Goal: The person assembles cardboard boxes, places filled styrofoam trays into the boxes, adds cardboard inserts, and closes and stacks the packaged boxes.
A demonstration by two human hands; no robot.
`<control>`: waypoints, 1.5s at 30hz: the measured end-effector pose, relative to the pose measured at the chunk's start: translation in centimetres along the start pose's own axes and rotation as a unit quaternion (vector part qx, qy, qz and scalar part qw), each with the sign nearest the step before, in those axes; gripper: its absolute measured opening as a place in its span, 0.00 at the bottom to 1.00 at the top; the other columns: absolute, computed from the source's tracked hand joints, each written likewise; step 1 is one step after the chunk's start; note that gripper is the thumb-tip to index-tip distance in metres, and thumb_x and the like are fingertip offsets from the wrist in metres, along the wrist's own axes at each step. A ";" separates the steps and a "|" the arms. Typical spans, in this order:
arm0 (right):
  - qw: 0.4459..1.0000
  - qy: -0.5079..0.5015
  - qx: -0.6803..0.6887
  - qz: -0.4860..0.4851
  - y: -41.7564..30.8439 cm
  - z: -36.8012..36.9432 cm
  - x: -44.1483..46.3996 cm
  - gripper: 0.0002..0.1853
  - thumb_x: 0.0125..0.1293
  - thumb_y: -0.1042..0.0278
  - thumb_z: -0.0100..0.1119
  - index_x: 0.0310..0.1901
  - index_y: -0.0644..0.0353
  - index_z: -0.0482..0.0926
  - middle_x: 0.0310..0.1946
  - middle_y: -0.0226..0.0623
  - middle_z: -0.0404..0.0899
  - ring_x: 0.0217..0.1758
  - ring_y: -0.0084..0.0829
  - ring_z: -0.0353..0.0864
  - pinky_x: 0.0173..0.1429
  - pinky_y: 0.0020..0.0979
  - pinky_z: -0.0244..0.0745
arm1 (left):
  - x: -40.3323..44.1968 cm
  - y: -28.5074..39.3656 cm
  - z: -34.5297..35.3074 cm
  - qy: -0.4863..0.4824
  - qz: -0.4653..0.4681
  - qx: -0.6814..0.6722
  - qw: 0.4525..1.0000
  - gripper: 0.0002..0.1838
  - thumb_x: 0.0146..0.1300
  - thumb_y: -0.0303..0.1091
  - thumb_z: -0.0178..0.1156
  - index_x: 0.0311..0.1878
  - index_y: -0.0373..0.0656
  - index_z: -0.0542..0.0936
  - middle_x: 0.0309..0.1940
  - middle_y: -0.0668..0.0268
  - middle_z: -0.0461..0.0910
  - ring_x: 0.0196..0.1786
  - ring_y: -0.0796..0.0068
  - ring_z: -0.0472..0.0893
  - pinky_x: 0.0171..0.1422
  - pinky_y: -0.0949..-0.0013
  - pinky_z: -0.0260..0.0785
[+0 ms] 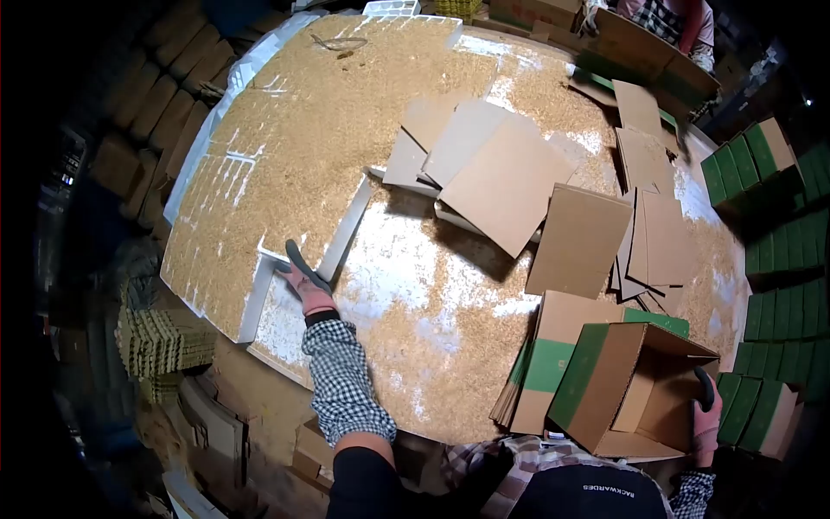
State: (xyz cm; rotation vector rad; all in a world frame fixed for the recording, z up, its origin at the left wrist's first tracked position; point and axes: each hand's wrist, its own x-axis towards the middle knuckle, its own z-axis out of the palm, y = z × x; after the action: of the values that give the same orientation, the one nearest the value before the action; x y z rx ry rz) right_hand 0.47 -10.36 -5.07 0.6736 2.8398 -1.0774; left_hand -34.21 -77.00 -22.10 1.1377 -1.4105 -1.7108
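Note:
My left hand (306,282), in a pink and dark glove, reaches to the near edge of the sawdust-filled white trays. Its fingers straddle the wall of a white tray (252,298), some over the top and some against the side. My right hand (706,413), gloved likewise, grips the right edge of a cardboard box (596,389) with a green band. That box lies tilted at the table's near edge, its opening turned toward the right hand. Folded cartons (545,368) with green bands lean just left of the box.
Loose cardboard sheets (506,177) lie across the middle of the sawdust-strewn table (415,346). Green boxes (752,169) are stacked along the right. Yellowish egg trays (164,342) are piled at the left. Across the table, another person (666,22) stands behind a carton.

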 end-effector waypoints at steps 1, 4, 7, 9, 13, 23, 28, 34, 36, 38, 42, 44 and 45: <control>1.000 -0.006 -0.022 0.010 -0.1 -0.2 0.0 0.36 0.48 0.90 0.47 0.64 0.64 0.71 0.61 0.40 0.75 0.68 0.34 0.70 0.73 0.31 0.58 | 2.8 -3.1 -2.9 -0.121 0.120 0.157 0.973 0.41 0.64 0.57 0.60 0.71 0.38 0.61 0.61 0.55 0.71 0.55 0.62 0.76 0.61 0.62 0.69; 0.999 -0.011 -0.050 0.018 -1.0 -0.7 -0.3 0.36 0.49 0.89 0.49 0.65 0.62 0.71 0.63 0.41 0.74 0.69 0.34 0.69 0.73 0.30 0.59 | 2.1 -3.4 -4.8 -0.194 -0.029 -0.065 0.978 0.36 0.65 0.57 0.56 0.68 0.40 0.66 0.58 0.56 0.74 0.54 0.63 0.76 0.57 0.61 0.72; 0.996 -0.021 -0.069 0.051 1.3 -4.0 -1.3 0.37 0.49 0.88 0.50 0.67 0.62 0.68 0.64 0.42 0.73 0.69 0.36 0.69 0.74 0.31 0.59 | -8.1 3.3 -10.1 -0.200 -0.077 -0.062 0.975 0.32 0.65 0.51 0.57 0.68 0.45 0.66 0.60 0.54 0.72 0.60 0.58 0.75 0.62 0.55 0.72; 0.997 -0.039 -0.065 0.008 2.6 -5.7 -2.0 0.37 0.51 0.88 0.49 0.68 0.63 0.67 0.64 0.43 0.73 0.69 0.36 0.69 0.73 0.30 0.60 | -10.0 3.3 -15.8 -0.286 -0.164 -0.052 0.943 0.32 0.66 0.50 0.55 0.67 0.41 0.68 0.61 0.54 0.72 0.59 0.58 0.76 0.64 0.56 0.70; 0.998 0.025 -0.060 0.009 5.2 -3.6 -1.8 0.35 0.53 0.83 0.52 0.67 0.63 0.67 0.64 0.47 0.73 0.68 0.40 0.70 0.72 0.31 0.62 | -17.8 4.6 -20.3 -0.402 -0.281 -0.122 0.863 0.32 0.68 0.48 0.52 0.69 0.37 0.66 0.63 0.53 0.73 0.61 0.56 0.76 0.67 0.53 0.68; 0.891 -0.074 0.444 0.055 1.8 -2.8 -1.9 0.27 0.73 0.62 0.39 0.72 0.61 0.60 0.68 0.45 0.67 0.71 0.40 0.66 0.74 0.32 0.59 | -43.7 11.8 -8.6 -0.763 0.352 0.002 0.543 0.28 0.66 0.26 0.60 0.68 0.39 0.66 0.64 0.53 0.71 0.65 0.62 0.73 0.67 0.59 0.68; 0.974 -0.155 0.118 -0.116 7.1 -5.0 -1.9 0.45 0.61 0.66 0.63 0.76 0.58 0.47 0.75 0.44 0.54 0.76 0.38 0.55 0.77 0.35 0.53 | -45.4 10.4 -5.2 -0.737 0.495 0.076 0.454 0.27 0.66 0.27 0.59 0.68 0.38 0.66 0.61 0.53 0.73 0.63 0.61 0.74 0.66 0.59 0.68; 0.963 -0.075 0.193 -0.171 6.8 -5.0 -1.2 0.53 0.50 0.73 0.67 0.77 0.52 0.47 0.71 0.45 0.63 0.71 0.35 0.64 0.72 0.34 0.61 | -48.2 14.9 -4.9 -0.782 -0.025 0.218 0.583 0.25 0.68 0.42 0.60 0.62 0.38 0.70 0.49 0.68 0.75 0.49 0.77 0.74 0.59 0.70 0.67; 0.968 -0.094 0.199 -0.117 5.5 -5.5 -0.5 0.52 0.50 0.73 0.65 0.77 0.51 0.48 0.59 0.43 0.72 0.59 0.34 0.73 0.63 0.35 0.69 | -47.4 15.2 -5.0 -0.790 -0.019 0.215 0.574 0.28 0.66 0.42 0.62 0.64 0.39 0.68 0.50 0.68 0.75 0.50 0.78 0.74 0.59 0.72 0.67; 0.976 -0.087 0.165 -0.117 5.7 -5.1 0.6 0.49 0.51 0.74 0.64 0.76 0.53 0.51 0.52 0.43 0.78 0.51 0.33 0.78 0.58 0.35 0.73 | -47.3 15.0 -5.6 -0.785 -0.023 0.206 0.583 0.31 0.65 0.40 0.63 0.66 0.39 0.65 0.53 0.65 0.75 0.52 0.78 0.75 0.58 0.71 0.69; 0.974 -0.081 0.165 -0.129 6.0 -4.1 1.5 0.44 0.53 0.74 0.63 0.73 0.59 0.56 0.57 0.45 0.77 0.58 0.33 0.76 0.62 0.33 0.70 | -46.9 12.1 -4.0 -0.790 0.035 0.317 0.524 0.33 0.68 0.51 0.60 0.68 0.39 0.65 0.52 0.66 0.78 0.50 0.76 0.77 0.55 0.70 0.70; 0.971 -0.090 0.198 -0.101 3.7 -5.5 0.6 0.38 0.55 0.72 0.64 0.69 0.63 0.64 0.59 0.43 0.76 0.61 0.32 0.74 0.66 0.32 0.67 | -48.3 13.0 -2.0 -0.745 0.178 0.537 0.352 0.27 0.66 0.51 0.60 0.57 0.37 0.75 0.43 0.55 0.83 0.45 0.68 0.82 0.53 0.66 0.74; 0.962 -0.100 0.217 -0.129 1.7 -6.2 -0.2 0.36 0.55 0.72 0.65 0.68 0.63 0.65 0.59 0.43 0.77 0.61 0.31 0.74 0.66 0.32 0.67 | -48.9 12.6 -1.4 -0.681 0.263 0.644 0.230 0.25 0.64 0.51 0.61 0.52 0.36 0.79 0.39 0.51 0.84 0.43 0.64 0.84 0.52 0.65 0.75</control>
State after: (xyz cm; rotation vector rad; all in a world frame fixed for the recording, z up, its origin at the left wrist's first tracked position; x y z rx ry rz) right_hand 2.05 -5.36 -1.41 0.1841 2.5840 -1.7273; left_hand -12.98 -37.38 0.86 -1.2061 -3.7753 -0.0626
